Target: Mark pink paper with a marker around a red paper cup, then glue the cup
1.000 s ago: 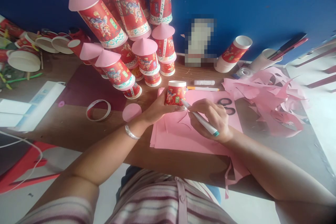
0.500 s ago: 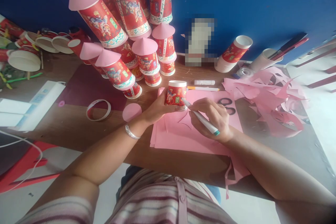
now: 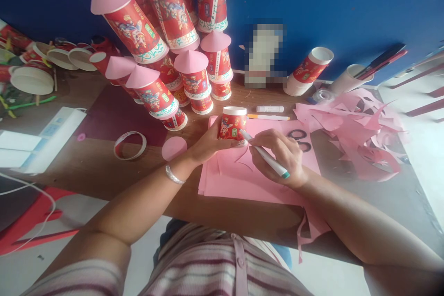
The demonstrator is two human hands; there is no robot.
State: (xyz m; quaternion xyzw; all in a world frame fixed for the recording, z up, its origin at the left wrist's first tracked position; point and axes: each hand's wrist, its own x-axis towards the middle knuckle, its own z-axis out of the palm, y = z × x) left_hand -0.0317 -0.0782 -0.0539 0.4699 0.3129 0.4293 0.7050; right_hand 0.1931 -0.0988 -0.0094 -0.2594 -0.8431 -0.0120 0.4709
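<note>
My left hand point(image 3: 207, 143) grips a small red printed paper cup point(image 3: 233, 123) that stands upside down on a stack of pink paper point(image 3: 239, 173). My right hand point(image 3: 280, 157) is closed on a white marker point(image 3: 265, 157) with a teal end. The marker's tip touches the paper at the cup's right base. A curved cut edge shows in the pink sheet just below the cup. Black-handled scissors point(image 3: 301, 141) lie on the paper behind my right hand.
Red cups with pink cone tops point(image 3: 173, 46) are stacked at the back left. A pink paper disc point(image 3: 173, 148) and a tape ring point(image 3: 130, 144) lie left of the paper. Pink offcuts point(image 3: 357, 129), a glue stick point(image 3: 269, 109), a pen point(image 3: 268, 117) and lying cups point(image 3: 308, 71) sit right.
</note>
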